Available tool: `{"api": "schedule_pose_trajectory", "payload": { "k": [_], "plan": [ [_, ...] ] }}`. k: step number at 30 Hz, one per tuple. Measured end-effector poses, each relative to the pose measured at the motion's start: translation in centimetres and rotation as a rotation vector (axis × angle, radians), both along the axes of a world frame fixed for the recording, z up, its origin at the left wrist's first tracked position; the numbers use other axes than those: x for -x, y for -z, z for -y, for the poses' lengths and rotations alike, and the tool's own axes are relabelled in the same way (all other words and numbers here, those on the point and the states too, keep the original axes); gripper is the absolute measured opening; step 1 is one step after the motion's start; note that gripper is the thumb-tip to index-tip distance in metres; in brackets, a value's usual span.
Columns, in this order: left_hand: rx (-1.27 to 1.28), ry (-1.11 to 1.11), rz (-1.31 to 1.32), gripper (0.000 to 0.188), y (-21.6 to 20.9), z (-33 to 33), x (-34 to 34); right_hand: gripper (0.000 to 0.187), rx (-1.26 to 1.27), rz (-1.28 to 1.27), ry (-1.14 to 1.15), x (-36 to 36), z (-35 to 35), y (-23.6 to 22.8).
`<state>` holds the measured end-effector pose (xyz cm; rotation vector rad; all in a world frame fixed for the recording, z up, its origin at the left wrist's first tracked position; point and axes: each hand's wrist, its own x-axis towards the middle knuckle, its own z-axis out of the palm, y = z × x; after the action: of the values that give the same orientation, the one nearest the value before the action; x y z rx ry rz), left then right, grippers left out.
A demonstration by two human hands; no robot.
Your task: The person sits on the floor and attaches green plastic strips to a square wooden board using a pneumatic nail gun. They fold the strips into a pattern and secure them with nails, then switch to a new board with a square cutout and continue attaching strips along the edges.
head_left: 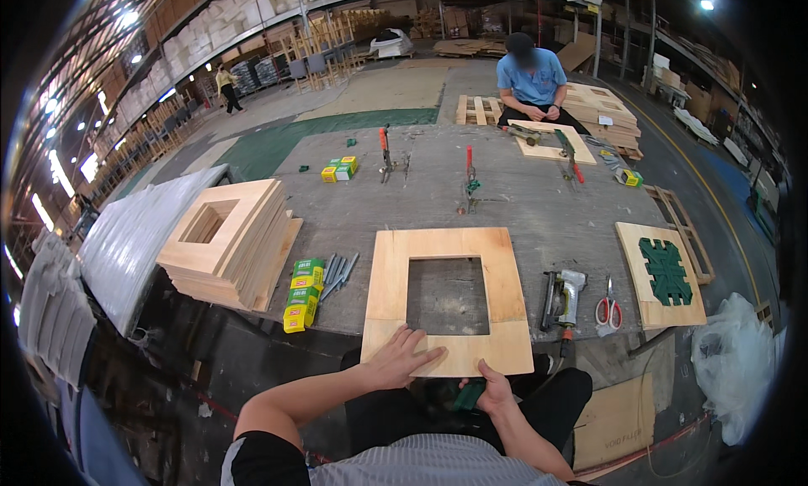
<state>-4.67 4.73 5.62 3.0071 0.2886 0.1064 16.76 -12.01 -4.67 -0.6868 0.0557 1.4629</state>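
Note:
A pale square wooden frame [387,284] with a square opening lies before me, its near edge overhanging the grey worktable [337,208]. My left hand [397,356] rests on its near left part, fingers stretched over the wood. At the near edge, my right hand [492,391] has its thumb against the frame and its fingers curled below around a dark green piece [469,393], partly hidden. To the right lie a pneumatic staple gun [569,297], red-handled scissors [608,308], and a wooden panel [629,271] bearing notched green pieces [665,271].
A stack of wooden frames [223,242] stands left, beside yellow-green boxes [307,294] and grey staple strips [338,274]. Red-handled clamps [470,175] are fixed across the table. A person in a blue shirt [532,78] sits at the far side. Clear plastic wrap [732,360] lies right.

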Motion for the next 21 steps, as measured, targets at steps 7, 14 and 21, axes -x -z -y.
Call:
{"api": "schedule_pose_trajectory", "payload": {
  "k": [7, 14, 21],
  "plan": [
    [0.014, -0.337, -0.023, 0.106, 2.6, 2.0, -0.1, 0.036, 0.057, -0.014, 0.079, -1.6, 1.2, 2.9],
    [0.309, -0.782, -0.071, 0.126, 4.7, 2.5, 2.7, 0.032, 0.112, -0.019, 0.124, -2.3, 1.0, 2.1],
    [0.336, -0.719, -0.080, 0.128, 4.9, 1.1, 0.4, 0.030, 0.128, 0.005, 0.200, -4.1, 1.4, 1.3]
  ]
}}
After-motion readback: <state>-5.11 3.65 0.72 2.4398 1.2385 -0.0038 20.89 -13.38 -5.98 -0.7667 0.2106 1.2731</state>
